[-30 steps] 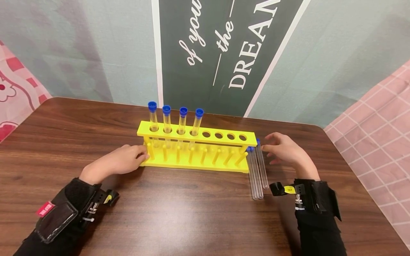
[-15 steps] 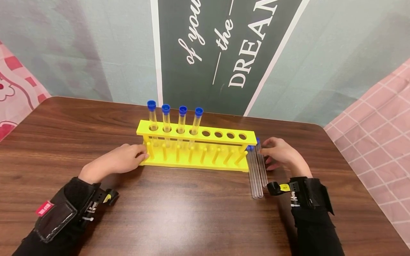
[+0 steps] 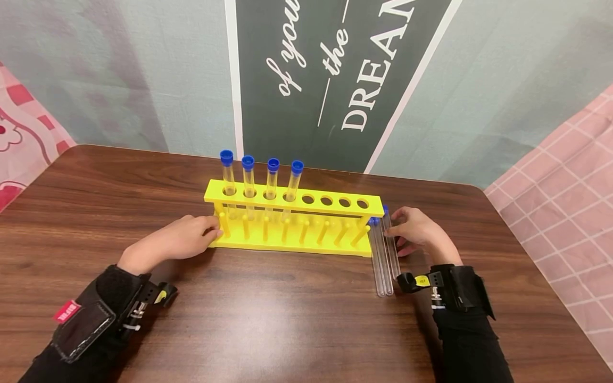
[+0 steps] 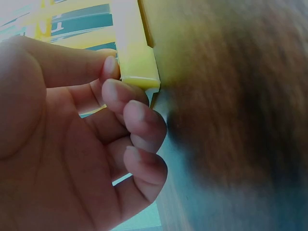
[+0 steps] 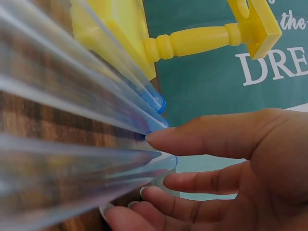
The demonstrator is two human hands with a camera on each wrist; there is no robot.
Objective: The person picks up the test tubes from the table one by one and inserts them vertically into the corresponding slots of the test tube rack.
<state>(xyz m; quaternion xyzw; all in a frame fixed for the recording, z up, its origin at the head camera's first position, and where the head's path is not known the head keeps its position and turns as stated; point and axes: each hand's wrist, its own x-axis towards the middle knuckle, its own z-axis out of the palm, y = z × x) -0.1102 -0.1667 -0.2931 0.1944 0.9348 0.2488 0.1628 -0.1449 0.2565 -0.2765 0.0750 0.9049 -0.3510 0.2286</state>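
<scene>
A yellow test tube rack point(image 3: 292, 247) stands mid-table. Several blue-capped test tubes point(image 3: 249, 178) stand in its left holes. My left hand point(image 3: 179, 238) pinches the rack's left end between thumb and fingers; the left wrist view shows the yellow end point(image 4: 132, 53) against the fingertips. Beyond the rack's right end lie three clear capped tubes, two of them side by side point(image 3: 383, 266). My right hand point(image 3: 421, 231) is at the outermost tube point(image 3: 392, 255), near its cap. In the right wrist view, thumb and fingers straddle that tube point(image 5: 120, 163), without a visible firm grip.
The brown wooden table point(image 3: 268, 319) runs back to a fabric backdrop point(image 3: 191, 80) with white lettering. Pink tile-patterned cloth point(image 3: 570, 213) hangs to the right of the table. The right holes of the rack hold no tubes.
My right hand has moved left to the outermost lying tube, its thumb now over it. The left hand stays on the rack, and the tubes keep their places.
</scene>
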